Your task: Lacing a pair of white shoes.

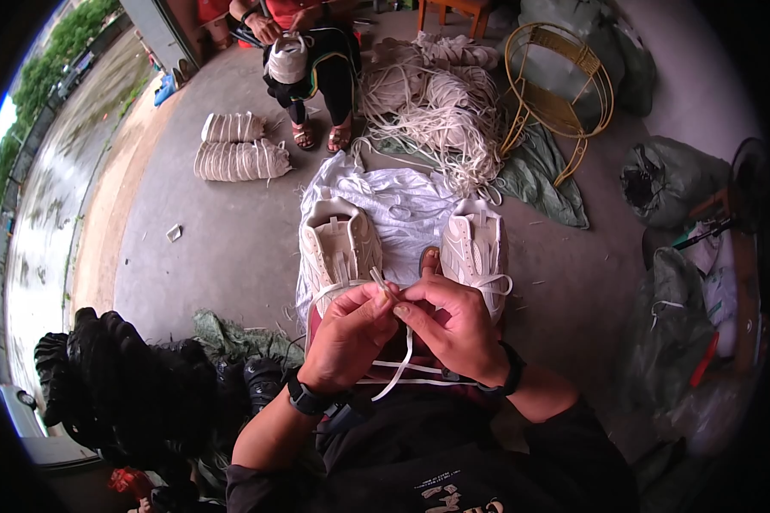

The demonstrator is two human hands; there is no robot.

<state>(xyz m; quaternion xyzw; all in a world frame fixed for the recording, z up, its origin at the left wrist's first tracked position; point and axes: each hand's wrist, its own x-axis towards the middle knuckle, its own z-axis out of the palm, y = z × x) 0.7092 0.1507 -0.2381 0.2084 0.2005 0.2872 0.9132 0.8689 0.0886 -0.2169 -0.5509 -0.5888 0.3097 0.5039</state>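
My left hand (352,332) is closed, pinching a white shoelace (377,278) between thumb and fingers, with a short end sticking up above them. Right against it, my right hand (455,323) pinches at the same spot, its thumb and forefinger closed on the lace. A loose white lace end (393,382) dangles below the hands in front of my dark shirt. Beyond my left hand rests a cream sneaker (340,244). A matching sneaker (475,248) lies past my right hand, a lace looping from its side. What lies directly under my fingers is hidden.
A white woven sheet (393,192) lies beyond the sneakers. Opposite sits a person holding a light shoe (287,58). Piled laces (445,111), lace bundles (241,161), a gold metal rack (565,81) and green sacks (676,316) surround the spot. Black bundled material (128,385) stands at my left.
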